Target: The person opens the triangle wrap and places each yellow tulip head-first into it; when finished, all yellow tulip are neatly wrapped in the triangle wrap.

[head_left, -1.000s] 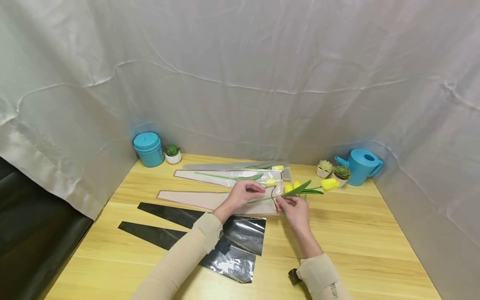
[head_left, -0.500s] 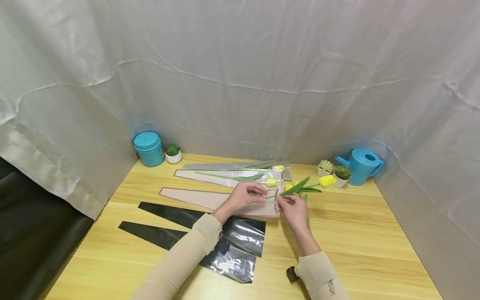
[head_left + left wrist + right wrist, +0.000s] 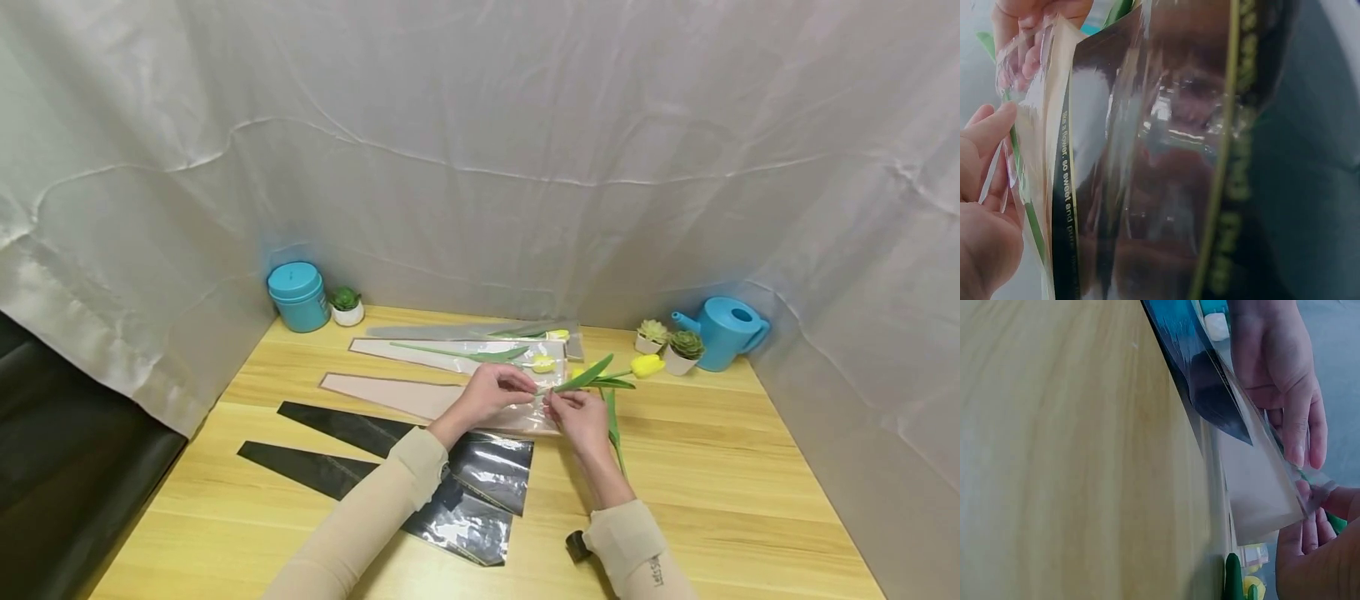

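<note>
Nearest you, the two black sleeves (image 3: 457,527) lie unmoved on your side of the pink sleeve (image 3: 382,393). And here's your right hand (image 3: 581,417) at that pink sleeve's mouth, thumb and fingers clamped on its clear film, slightly farther left than a second ago! A loose tulip (image 3: 612,423), right of the pink sleeve, now shows more stem beside your wrist. Your left hand (image 3: 491,393) is over the pink sleeve, fingertips close together at the stem; whether they're clamped, you can't tell. The held tulip (image 3: 588,377) has slid left, its yellow bloom nearer the pink sleeve's mouth, though still outside. Beyond the pink sleeve, the white sleeve (image 3: 450,363) and grey sleeve (image 3: 442,332) lie unchanged, each with a tulip; farther still, the blue canister (image 3: 300,302) stands to its left, the watering can (image 3: 726,335) to its right.
</note>
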Tool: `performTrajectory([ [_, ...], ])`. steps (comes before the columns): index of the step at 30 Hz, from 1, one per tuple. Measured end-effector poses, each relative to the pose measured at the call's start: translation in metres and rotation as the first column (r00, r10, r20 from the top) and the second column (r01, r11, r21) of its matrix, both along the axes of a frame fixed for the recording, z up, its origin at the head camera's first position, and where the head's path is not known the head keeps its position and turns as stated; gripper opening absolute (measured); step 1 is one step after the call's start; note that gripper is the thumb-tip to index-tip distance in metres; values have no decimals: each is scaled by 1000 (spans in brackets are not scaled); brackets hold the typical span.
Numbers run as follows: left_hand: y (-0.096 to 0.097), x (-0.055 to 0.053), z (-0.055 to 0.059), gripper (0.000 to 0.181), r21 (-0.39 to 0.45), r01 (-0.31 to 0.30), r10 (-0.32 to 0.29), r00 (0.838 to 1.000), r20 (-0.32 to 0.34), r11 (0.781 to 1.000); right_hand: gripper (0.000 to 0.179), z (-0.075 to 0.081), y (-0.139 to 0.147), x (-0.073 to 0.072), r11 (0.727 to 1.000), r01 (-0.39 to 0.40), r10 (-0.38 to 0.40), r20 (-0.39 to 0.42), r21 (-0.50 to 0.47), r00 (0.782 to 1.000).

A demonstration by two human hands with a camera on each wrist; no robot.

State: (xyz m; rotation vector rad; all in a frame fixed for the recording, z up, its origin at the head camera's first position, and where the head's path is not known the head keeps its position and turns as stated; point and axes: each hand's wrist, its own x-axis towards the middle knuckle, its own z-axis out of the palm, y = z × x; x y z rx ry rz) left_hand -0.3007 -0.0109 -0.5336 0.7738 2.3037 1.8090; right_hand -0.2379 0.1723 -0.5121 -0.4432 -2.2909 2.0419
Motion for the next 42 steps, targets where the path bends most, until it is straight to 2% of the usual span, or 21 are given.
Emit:
performTrajectory([
  [6,-2,-2,-3,19,-57,2,-4,1000,-28,998,27,-4,1,0,1000,-16,16,28,13,999],
  [13,-4,-4,-6,18,-107,-17,18,1000,4,994,29,-3,5,3,996,-57,52,62,73,997],
  [15,-3,-4,-6,18,-115,-22,23,1000,9,993,29,1,8,4,990,-67,60,58,124,997],
  [18,-3,-4,-6,18,-122,-29,30,999,13,992,32,10,18,6,986,-78,71,52,147,996],
  [22,-2,-4,-7,19,-114,-30,32,999,15,993,35,27,45,6,978,-53,53,6,203,999],
  [24,-3,-4,-7,20,-105,-28,30,999,16,994,33,32,64,3,953,-23,39,-47,302,998],
  [27,-3,-4,-7,20,-95,-29,30,999,16,995,29,36,92,-2,885,23,44,-133,464,990],
  [31,-3,-5,-7,19,-102,-36,37,999,9,994,29,38,118,-10,817,-10,142,-186,576,972],
  [35,-3,-6,-7,19,-112,-34,35,999,5,993,29,33,132,-18,747,-122,272,-133,653,953],
  [38,-3,-5,-7,19,-108,-29,30,1000,9,994,28,24,138,-24,697,-217,342,-50,683,938],
  [40,-3,-5,-7,18,-105,-28,29,1000,11,994,27,18,140,-26,672,-260,369,-9,693,929],
  [42,-3,-4,-7,18,-99,-27,28,1000,11,995,26,13,142,-28,660,-284,380,16,695,925],
])
